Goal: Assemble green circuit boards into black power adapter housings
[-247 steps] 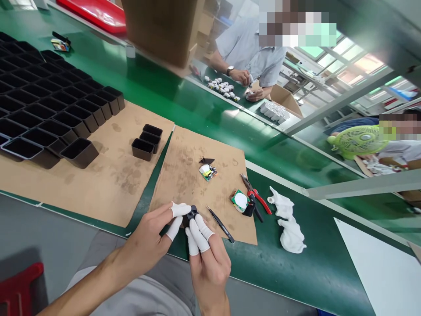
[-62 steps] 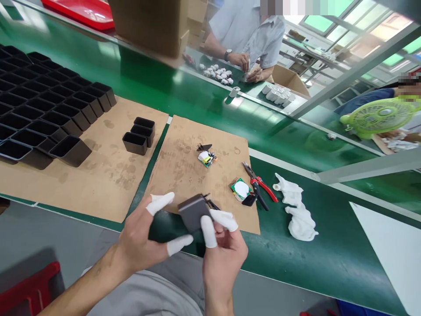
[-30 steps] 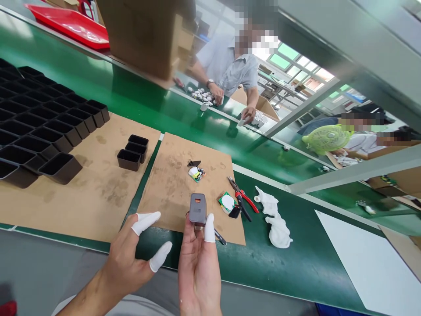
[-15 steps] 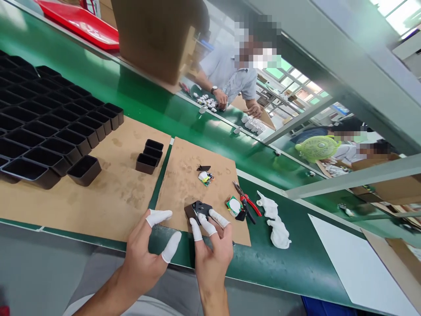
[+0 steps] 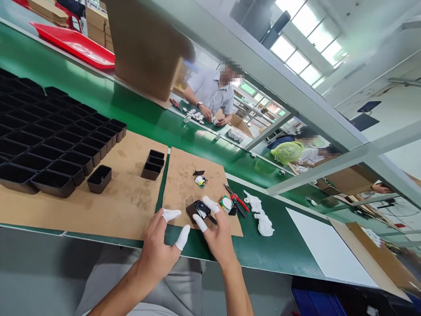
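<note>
A small black plastic box [image 5: 191, 212] sits near the cardboard mat's front edge, with a black piece and a bit of white at its opening. White finger cots cover several of my fingertips. My right hand [image 5: 221, 235] has its thumb and a finger on opposite sides of the box's right part; its other fingers are largely hidden. To the left, my left hand [image 5: 162, 250] is open, thumb and fingers apart, holding nothing. Beyond the box lie a small circuit board [image 5: 200, 181] and a black flat piece [image 5: 198, 173]. Another circuit board [image 5: 226, 203] lies right of my right hand.
Red-handled pliers [image 5: 237, 199] and crumpled white cloths [image 5: 263, 223] lie to the right, before a white sheet [image 5: 324, 243]. Three black boxes [image 5: 151, 170], a single one [image 5: 99, 180] and many in rows [image 5: 59, 153] stand left. Across the bench, a person [image 5: 210, 94] handles white parts.
The view has shifted, showing more ceiling. My right hand's fingers have spread around the black piece at the box's opening. My left hand stays open beside the box.
</note>
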`<control>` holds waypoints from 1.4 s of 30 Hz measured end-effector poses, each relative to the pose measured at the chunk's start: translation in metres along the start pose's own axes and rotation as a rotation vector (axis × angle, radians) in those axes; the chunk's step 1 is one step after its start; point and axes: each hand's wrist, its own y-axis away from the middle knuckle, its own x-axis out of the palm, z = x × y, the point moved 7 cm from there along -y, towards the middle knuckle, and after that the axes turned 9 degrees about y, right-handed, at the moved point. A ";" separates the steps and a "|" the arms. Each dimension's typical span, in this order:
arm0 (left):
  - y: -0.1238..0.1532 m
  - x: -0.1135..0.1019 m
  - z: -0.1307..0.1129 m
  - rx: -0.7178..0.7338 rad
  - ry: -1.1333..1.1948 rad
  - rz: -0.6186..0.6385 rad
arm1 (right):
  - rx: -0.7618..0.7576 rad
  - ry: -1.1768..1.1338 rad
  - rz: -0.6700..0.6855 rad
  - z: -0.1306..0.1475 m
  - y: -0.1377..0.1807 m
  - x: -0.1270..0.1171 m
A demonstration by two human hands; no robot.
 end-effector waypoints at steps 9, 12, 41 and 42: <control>-0.001 0.002 0.005 -0.032 0.024 -0.014 | -0.121 0.014 -0.088 0.006 0.004 -0.002; -0.002 0.003 0.007 -0.043 0.028 -0.012 | -0.139 0.043 -0.114 0.006 0.004 0.001; -0.036 0.041 -0.137 0.326 0.378 0.812 | -0.127 0.054 -0.031 -0.010 0.010 0.020; -0.025 0.050 -0.168 0.492 0.344 0.944 | -0.120 0.042 -0.037 -0.012 0.009 0.021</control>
